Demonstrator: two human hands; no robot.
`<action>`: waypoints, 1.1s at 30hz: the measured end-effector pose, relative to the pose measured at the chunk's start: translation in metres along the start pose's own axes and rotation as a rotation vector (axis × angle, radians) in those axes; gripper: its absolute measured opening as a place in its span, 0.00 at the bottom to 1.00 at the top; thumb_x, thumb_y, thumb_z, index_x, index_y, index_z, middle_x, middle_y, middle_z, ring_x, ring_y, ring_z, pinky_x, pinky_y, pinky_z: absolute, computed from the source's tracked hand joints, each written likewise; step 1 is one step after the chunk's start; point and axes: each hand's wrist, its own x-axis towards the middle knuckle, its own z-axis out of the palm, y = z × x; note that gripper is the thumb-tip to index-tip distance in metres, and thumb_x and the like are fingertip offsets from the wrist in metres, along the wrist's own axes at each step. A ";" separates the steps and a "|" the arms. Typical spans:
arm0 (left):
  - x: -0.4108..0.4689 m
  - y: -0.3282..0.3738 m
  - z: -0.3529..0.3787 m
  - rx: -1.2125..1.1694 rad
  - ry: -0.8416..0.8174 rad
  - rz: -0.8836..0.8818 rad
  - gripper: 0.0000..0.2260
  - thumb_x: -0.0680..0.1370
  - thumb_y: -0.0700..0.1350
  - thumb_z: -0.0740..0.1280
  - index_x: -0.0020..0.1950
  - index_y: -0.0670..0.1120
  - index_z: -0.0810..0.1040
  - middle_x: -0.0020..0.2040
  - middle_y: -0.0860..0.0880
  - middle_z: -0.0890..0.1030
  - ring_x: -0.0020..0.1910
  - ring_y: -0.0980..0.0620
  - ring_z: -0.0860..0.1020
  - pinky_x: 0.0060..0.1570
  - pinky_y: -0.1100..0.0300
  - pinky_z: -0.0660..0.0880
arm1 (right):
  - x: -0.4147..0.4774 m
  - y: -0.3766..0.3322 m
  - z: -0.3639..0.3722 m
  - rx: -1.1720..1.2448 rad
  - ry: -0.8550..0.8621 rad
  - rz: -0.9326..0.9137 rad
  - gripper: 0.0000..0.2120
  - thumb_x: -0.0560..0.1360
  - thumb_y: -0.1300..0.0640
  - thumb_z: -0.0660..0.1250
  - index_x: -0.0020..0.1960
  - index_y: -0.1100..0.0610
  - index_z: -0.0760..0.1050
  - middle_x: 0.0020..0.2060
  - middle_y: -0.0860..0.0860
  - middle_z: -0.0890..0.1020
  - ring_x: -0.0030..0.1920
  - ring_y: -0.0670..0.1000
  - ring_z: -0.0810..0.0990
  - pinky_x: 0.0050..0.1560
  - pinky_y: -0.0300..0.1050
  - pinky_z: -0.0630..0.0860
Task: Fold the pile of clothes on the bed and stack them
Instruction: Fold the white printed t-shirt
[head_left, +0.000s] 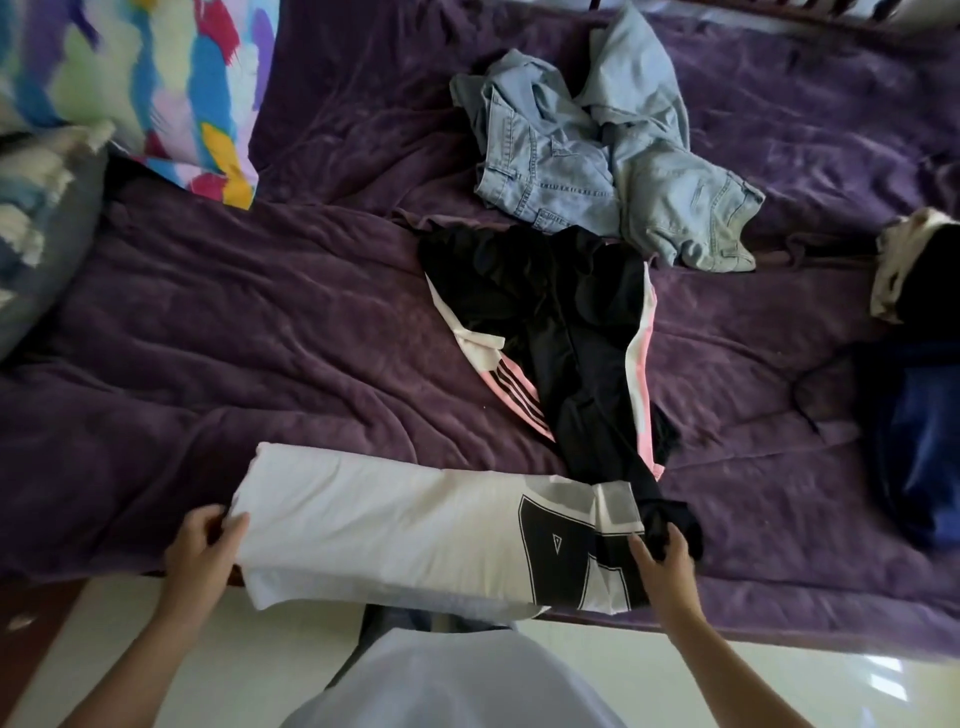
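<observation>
White T-shirt (395, 525), smooth fabric with a black block print, lies folded into a long band at the near bed edge. Left hand (205, 540) pinches its plain end; right hand (662, 561) grips the printed end. Beyond lie black striped track pants (571, 322) and crumpled denim jeans (571, 171) on a plush purple blanket (260, 312).

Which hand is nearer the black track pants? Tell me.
Right. The right hand holds the white T-shirt beside the black track pants' hem; the left hand grips its far end, well away.
</observation>
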 end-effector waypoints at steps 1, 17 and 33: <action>0.002 0.008 0.005 -0.027 -0.013 -0.069 0.22 0.74 0.50 0.68 0.61 0.37 0.72 0.56 0.37 0.76 0.54 0.37 0.74 0.54 0.48 0.70 | 0.005 -0.005 0.001 0.091 -0.075 0.088 0.34 0.75 0.54 0.68 0.75 0.60 0.56 0.68 0.63 0.68 0.67 0.61 0.68 0.67 0.53 0.64; 0.027 0.084 -0.010 -0.084 -0.180 0.065 0.19 0.76 0.38 0.66 0.67 0.41 0.70 0.57 0.44 0.76 0.55 0.45 0.74 0.53 0.52 0.69 | 0.020 -0.060 -0.026 0.216 -0.168 0.032 0.04 0.74 0.67 0.66 0.42 0.60 0.77 0.42 0.62 0.81 0.38 0.55 0.78 0.44 0.49 0.75; 0.008 0.087 0.037 -0.282 -0.358 -0.051 0.16 0.81 0.49 0.57 0.62 0.41 0.75 0.57 0.45 0.78 0.60 0.47 0.74 0.59 0.55 0.66 | -0.102 -0.252 0.096 -0.267 -0.492 -0.505 0.19 0.74 0.59 0.67 0.62 0.58 0.67 0.45 0.51 0.75 0.47 0.52 0.74 0.41 0.36 0.68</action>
